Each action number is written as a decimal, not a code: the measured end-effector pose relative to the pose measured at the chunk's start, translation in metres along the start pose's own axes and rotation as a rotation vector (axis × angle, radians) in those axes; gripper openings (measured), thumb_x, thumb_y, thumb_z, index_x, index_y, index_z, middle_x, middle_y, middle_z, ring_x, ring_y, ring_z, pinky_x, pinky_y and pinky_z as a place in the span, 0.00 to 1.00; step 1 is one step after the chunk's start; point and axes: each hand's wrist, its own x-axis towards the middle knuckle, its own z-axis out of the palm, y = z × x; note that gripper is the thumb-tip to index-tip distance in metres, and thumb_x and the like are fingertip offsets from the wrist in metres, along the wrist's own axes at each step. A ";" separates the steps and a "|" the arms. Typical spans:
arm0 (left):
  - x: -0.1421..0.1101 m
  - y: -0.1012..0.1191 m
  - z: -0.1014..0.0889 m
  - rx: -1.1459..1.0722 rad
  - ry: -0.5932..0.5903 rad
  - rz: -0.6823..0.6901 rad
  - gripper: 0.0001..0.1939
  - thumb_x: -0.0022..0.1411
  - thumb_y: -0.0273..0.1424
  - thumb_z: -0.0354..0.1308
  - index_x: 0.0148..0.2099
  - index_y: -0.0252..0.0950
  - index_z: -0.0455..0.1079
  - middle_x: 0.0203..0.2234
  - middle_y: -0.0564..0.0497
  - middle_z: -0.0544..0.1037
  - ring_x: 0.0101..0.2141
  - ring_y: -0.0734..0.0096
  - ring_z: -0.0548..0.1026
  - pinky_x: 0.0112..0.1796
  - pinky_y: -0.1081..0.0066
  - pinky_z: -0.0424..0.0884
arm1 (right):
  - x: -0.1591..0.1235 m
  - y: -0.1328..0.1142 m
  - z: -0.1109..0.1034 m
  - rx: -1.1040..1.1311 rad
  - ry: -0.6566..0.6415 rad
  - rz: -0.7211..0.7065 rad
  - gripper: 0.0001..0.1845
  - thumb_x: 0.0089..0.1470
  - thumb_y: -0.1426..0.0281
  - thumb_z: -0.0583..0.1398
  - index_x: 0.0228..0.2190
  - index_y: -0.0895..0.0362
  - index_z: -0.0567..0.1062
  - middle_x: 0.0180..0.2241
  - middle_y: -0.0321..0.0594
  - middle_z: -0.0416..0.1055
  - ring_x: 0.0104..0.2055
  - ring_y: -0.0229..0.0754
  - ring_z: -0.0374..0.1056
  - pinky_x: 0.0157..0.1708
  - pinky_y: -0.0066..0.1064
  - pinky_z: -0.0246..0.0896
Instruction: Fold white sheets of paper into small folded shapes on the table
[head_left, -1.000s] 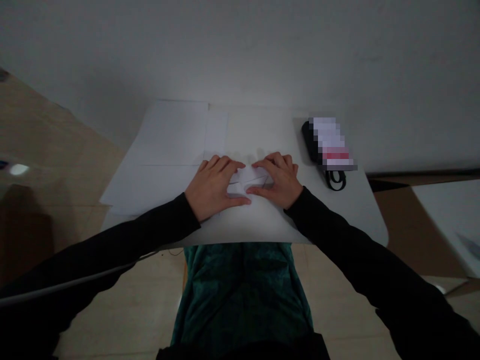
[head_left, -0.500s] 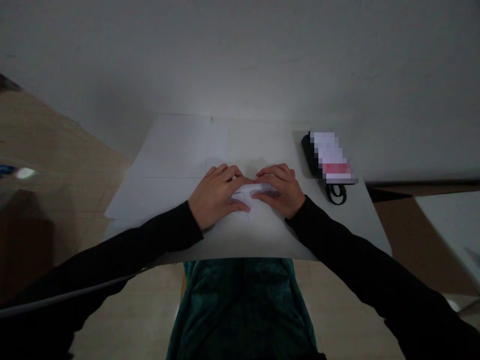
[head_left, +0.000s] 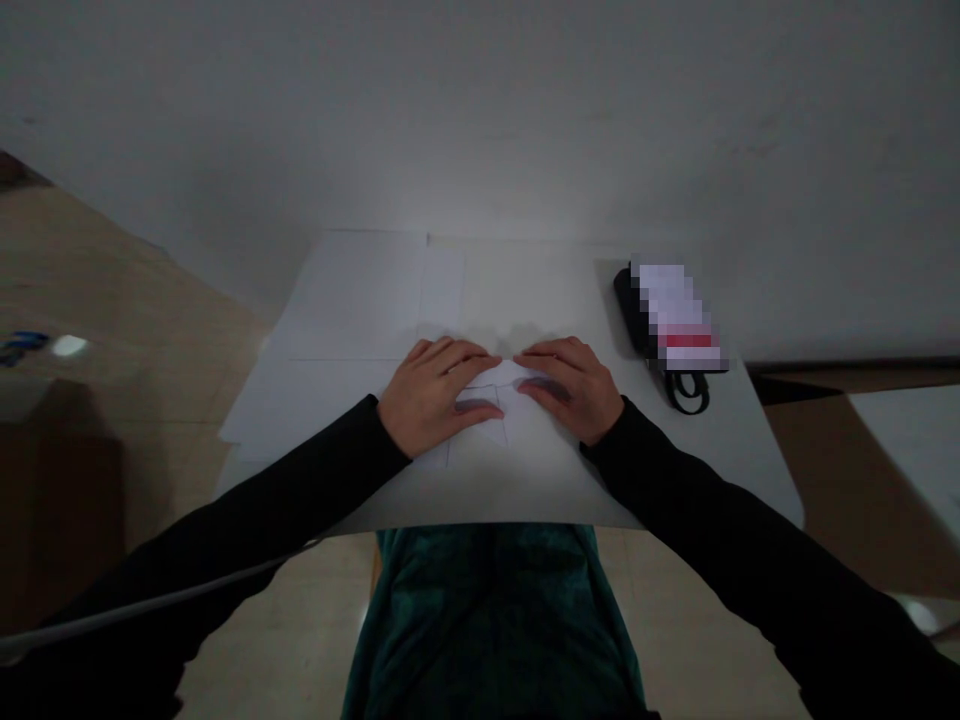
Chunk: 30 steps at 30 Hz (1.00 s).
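Note:
A white folded sheet of paper with visible crease lines lies at the middle of the table, partly covered by both hands. My left hand is closed on its left part, fingers bent along the far edge and thumb on the near side. On the right part my right hand has the same hold, thumb below and fingers above. A small gap separates the two hands' fingertips. The parts of the paper under the palms are hidden.
Several white paper sheets lie overlapping at the table's left. A black case with a strap loop and a blurred top sits at the right. Behind the white table stands a wall. A pale cable crosses my left sleeve.
My fingertips, which met at the paper's far edge, have moved slightly apart. My right hand has slid a little to the right. The whole view has shifted slightly.

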 end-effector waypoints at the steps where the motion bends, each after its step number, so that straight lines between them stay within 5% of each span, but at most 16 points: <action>1: 0.001 0.000 0.000 -0.004 -0.006 -0.018 0.31 0.57 0.52 0.55 0.54 0.35 0.67 0.45 0.43 0.75 0.45 0.59 0.71 0.43 0.62 0.64 | 0.000 0.001 0.000 0.011 0.009 0.004 0.14 0.56 0.65 0.60 0.43 0.56 0.75 0.41 0.45 0.73 0.43 0.47 0.67 0.40 0.39 0.63; 17: 0.005 -0.004 -0.001 -0.133 -0.057 -0.172 0.30 0.48 0.52 0.64 0.47 0.38 0.69 0.42 0.47 0.73 0.42 0.58 0.68 0.43 0.61 0.62 | 0.003 0.008 0.000 0.090 -0.035 0.131 0.18 0.49 0.62 0.66 0.43 0.53 0.76 0.42 0.45 0.69 0.44 0.49 0.63 0.44 0.47 0.63; 30: -0.001 0.001 -0.002 0.039 0.028 -0.045 0.32 0.54 0.53 0.58 0.54 0.39 0.68 0.44 0.44 0.75 0.45 0.56 0.69 0.46 0.56 0.59 | 0.001 -0.001 -0.003 0.079 0.082 0.096 0.11 0.53 0.65 0.63 0.39 0.53 0.77 0.37 0.44 0.72 0.40 0.46 0.66 0.39 0.42 0.66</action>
